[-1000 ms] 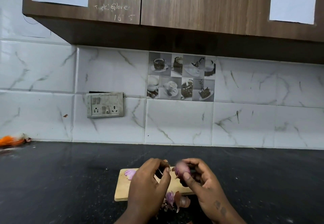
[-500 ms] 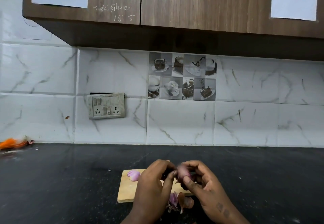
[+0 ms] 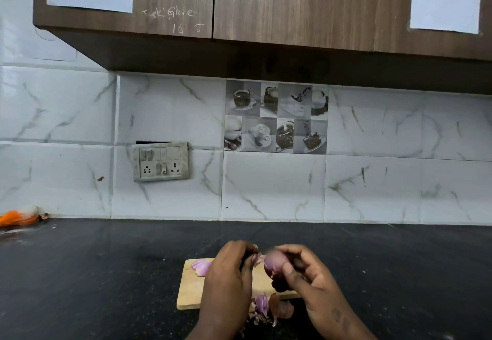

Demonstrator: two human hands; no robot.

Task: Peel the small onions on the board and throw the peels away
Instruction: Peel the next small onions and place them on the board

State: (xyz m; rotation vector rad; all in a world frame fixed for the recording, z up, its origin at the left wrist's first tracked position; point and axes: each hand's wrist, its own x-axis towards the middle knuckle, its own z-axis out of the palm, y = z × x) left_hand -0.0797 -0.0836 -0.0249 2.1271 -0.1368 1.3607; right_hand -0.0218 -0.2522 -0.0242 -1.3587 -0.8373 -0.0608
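While in right hand, onion sideways, tip leftward.

surface: black counter | on it: wooden board, peel pile, orange scrap

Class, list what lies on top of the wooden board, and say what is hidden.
A peeled onion lies at the board's far left corner. The left hand and right hand, gripping another onion above it, cover its middle and right, so anything there is hidden.
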